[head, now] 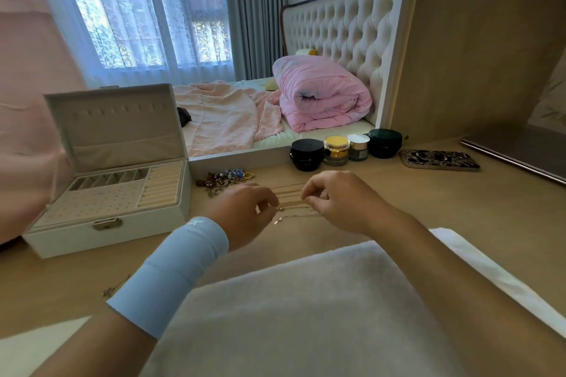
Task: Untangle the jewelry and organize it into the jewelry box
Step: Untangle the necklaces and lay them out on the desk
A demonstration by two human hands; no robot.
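Both hands are down at the centre of the frame, working over the thin gold chains. These lie in neat side-by-side rows on the desk, probably so they can't knot again. The right hand pinches one chain between thumb and fingertip, pulling it straight. The left hand, with a blue wristband on its forearm, has its fingers bent down at the chains' other ends; I can't tell whether it grips one.

Just above the left hand sits the jumbled pile of beads, rings and charms, not yet sorted. On the left, the white jewelry box stands open beside the work, within easy reach. Its tray has a row of small slots, ring rolls and a dotted earring pad, and I see no pieces in them. The lid's hooks and pocket look bare too, so filling hasn't begun. The cosmetic jars stand at the back, clear of the chains.
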